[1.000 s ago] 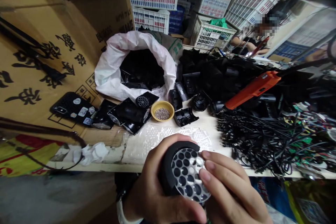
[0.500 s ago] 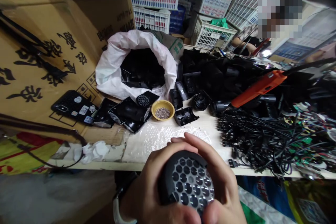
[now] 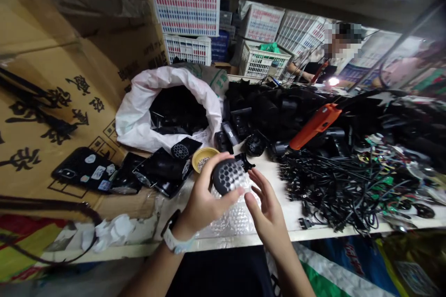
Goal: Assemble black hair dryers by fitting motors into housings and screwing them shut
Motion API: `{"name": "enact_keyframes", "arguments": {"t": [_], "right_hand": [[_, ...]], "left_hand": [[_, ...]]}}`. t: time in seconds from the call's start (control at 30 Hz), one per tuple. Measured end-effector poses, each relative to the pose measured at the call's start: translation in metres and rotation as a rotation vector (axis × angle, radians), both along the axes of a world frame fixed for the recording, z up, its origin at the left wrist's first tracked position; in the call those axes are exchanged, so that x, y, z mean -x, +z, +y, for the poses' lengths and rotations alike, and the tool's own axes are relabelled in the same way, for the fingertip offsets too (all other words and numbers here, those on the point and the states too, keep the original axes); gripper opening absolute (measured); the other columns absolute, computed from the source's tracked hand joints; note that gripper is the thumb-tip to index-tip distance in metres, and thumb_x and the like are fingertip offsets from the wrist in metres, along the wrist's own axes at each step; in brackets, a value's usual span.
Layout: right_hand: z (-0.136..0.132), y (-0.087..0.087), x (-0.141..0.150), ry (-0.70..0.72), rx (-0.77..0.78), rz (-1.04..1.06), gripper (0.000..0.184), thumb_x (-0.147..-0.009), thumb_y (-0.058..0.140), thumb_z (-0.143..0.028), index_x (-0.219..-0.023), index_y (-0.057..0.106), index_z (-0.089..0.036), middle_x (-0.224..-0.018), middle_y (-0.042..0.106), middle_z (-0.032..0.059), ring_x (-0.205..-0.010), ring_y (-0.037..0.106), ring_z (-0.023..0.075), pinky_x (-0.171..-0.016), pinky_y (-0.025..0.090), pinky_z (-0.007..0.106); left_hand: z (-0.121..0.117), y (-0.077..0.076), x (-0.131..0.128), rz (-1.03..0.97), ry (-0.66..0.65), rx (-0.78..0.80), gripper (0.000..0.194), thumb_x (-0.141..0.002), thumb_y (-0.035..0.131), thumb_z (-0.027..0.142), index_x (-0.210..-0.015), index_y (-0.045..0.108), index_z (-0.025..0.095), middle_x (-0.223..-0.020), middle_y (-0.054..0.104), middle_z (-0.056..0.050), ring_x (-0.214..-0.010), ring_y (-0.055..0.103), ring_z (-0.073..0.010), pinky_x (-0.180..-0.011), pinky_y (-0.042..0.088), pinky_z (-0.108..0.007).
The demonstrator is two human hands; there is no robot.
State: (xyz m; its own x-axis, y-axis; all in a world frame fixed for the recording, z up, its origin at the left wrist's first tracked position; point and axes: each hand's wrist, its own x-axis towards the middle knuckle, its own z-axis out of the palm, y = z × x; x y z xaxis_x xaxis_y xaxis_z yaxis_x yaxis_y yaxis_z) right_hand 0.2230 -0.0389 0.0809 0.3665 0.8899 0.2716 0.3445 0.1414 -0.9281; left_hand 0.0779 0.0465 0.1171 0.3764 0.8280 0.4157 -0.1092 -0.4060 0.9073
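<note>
The round black part (image 3: 228, 177) with a honeycomb face is in the air above the near side of the desk (image 3: 280, 197), around the middle of the scene. Its face looks up and somewhat to the right. The body behind the face is mostly hidden, so I cannot tell surely how its long axis runs.

The left hand (image 3: 205, 202) grips this part: the fingers go around its left and far edge, and the thumb lies across the near side. The right hand (image 3: 266, 206) is open, with curved fingers, just to the right of the part; whether a fingertip touches it, I cannot tell. From the right hand, the part lies to the left and a little farther. The left hand is therefore the nearer one.

Below the hands there is a clear bubbled sheet (image 3: 230, 223). Just beyond the left hand stands a yellow bowl (image 3: 213, 151) with small metal pieces (image 3: 202, 163), and to the right of it a black shell piece (image 3: 246, 163), partly covered. Farther, a white sack (image 3: 130, 118) holds black parts. At left lies a phone (image 3: 83, 169) with stickers. To the right are a heap of black cables (image 3: 325, 197) and an orange tool (image 3: 315, 126).
</note>
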Motion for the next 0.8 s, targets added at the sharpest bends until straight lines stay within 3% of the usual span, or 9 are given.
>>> {"name": "enact_keyframes", "arguments": {"t": [0.13, 0.2, 0.3, 0.43, 0.57, 0.67, 0.8], "right_hand": [[0.026, -0.031, -0.038, -0.210, 0.193, -0.298, 0.046, -0.097, 0.047, -0.038, -0.136, 0.049, -0.013, -0.134, 0.055, 0.0194, -0.126, 0.053, 0.0284, -0.102, 0.047, 0.048], [0.045, -0.037, -0.057, -0.240, 0.261, -0.372, 0.044, -0.096, 0.045, -0.029, -0.135, 0.050, -0.009, -0.129, 0.056, 0.0214, -0.120, 0.057, 0.0290, -0.100, 0.048, 0.045], [0.076, -0.037, -0.077, -0.276, 0.370, -0.429, 0.047, -0.094, 0.045, -0.018, -0.141, 0.048, -0.013, -0.122, 0.059, 0.0208, -0.109, 0.063, 0.0304, -0.094, 0.049, 0.045], [0.107, -0.035, -0.091, -0.373, 0.501, -0.448, 0.053, -0.093, 0.051, -0.014, -0.145, 0.042, -0.014, -0.119, 0.061, 0.0206, -0.102, 0.067, 0.0307, -0.089, 0.051, 0.045], [0.127, -0.038, -0.103, -0.515, 0.570, -0.400, 0.041, -0.096, 0.057, -0.027, -0.134, 0.050, -0.013, -0.117, 0.063, 0.0125, -0.097, 0.066, 0.0221, -0.085, 0.056, 0.040], [0.140, -0.037, -0.112, -0.639, 0.560, -0.374, 0.033, -0.097, 0.058, -0.033, -0.124, 0.056, -0.015, -0.117, 0.063, 0.0088, -0.097, 0.065, 0.0201, -0.084, 0.057, 0.040], [0.153, -0.029, -0.126, -0.793, 0.507, -0.388, 0.035, -0.096, 0.059, -0.032, -0.127, 0.056, -0.015, -0.126, 0.059, 0.0106, -0.108, 0.062, 0.0233, -0.090, 0.054, 0.044]], "left_hand": [[0.051, -0.008, -0.034, 0.312, 0.270, -0.378, 0.048, -0.084, 0.069, 0.028, -0.129, 0.051, 0.022, -0.131, 0.052, -0.009, -0.125, 0.052, -0.0230, -0.111, 0.040, -0.039], [0.070, -0.014, -0.047, 0.387, 0.299, -0.425, 0.036, -0.084, 0.069, 0.026, -0.116, 0.056, 0.019, -0.124, 0.051, -0.010, -0.119, 0.055, -0.0229, -0.108, 0.044, -0.038], [0.085, -0.026, -0.057, 0.461, 0.314, -0.456, 0.031, -0.084, 0.068, 0.024, -0.110, 0.054, 0.016, -0.119, 0.049, -0.013, -0.118, 0.056, -0.0255, -0.107, 0.045, -0.041], [0.084, -0.036, -0.058, 0.593, 0.332, -0.525, 0.034, -0.085, 0.065, 0.024, -0.114, 0.052, 0.014, -0.123, 0.048, -0.018, -0.122, 0.052, -0.0318, -0.106, 0.045, -0.049], [0.075, -0.036, -0.058, 0.712, 0.342, -0.596, 0.044, -0.083, 0.067, 0.027, -0.121, 0.053, 0.011, -0.131, 0.050, -0.022, -0.128, 0.046, -0.0395, -0.111, 0.030, -0.064], [0.068, -0.036, -0.058, 0.770, 0.328, -0.641, 0.049, -0.082, 0.068, 0.028, -0.125, 0.053, 0.011, -0.135, 0.050, -0.022, -0.132, 0.043, -0.0407, -0.113, 0.022, -0.069], [0.059, -0.038, -0.054, 0.806, 0.320, -0.688, 0.052, -0.084, 0.067, 0.032, -0.129, 0.052, 0.012, -0.139, 0.049, -0.022, -0.135, 0.038, -0.0421, -0.112, 0.022, -0.071]]}}
